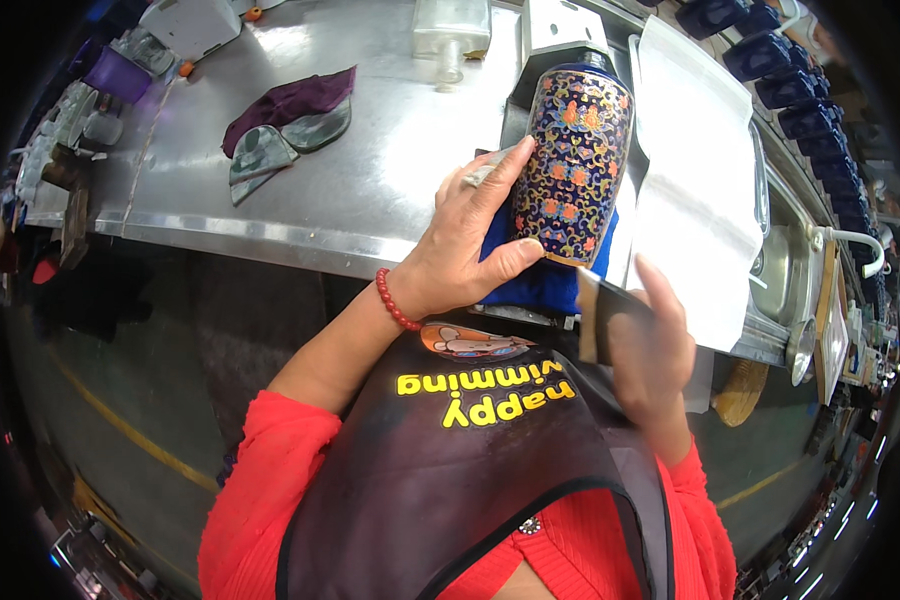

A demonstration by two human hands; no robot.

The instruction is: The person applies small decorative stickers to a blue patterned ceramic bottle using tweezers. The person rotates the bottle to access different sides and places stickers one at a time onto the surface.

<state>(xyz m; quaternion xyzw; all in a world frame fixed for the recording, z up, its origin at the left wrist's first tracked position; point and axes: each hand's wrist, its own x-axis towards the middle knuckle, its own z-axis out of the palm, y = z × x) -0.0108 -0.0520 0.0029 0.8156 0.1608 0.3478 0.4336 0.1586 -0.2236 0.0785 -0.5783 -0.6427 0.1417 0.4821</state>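
**Vase steadied on the near bench edge, block held just to its right**

The dark blue vase (576, 165), covered in gold scrollwork and orange flowers, lies tilted on a folded blue cloth (540, 280) at the near edge of the steel workbench (370, 180). Its long axis runs near to far, one end toward the person and the other pointing away across the bench. The left hand (470, 240) is the one in contact: it sits just left of the vase with fingers spread up along the left flank and the thumb pressed against the near lower body, cupping rather than pinching. A red bead bracelet (395, 300) circles that wrist.

The right hand (650, 350) hovers near and to the right of the vase, apart from it, fingers closed around a flat dark block with a pale edge (595, 315); it is blurred, so the exact grip is hard to read. From this hand the vase lies far and slightly left.

Further out, a white sheet (695, 180) lies to the right of the vase. On the far left rest a purple rag (290, 100) and grey curved pieces (270, 150), and a clear glass bottle (450, 30) stands at the far edge. Dark blue pieces (810, 110) line the far right
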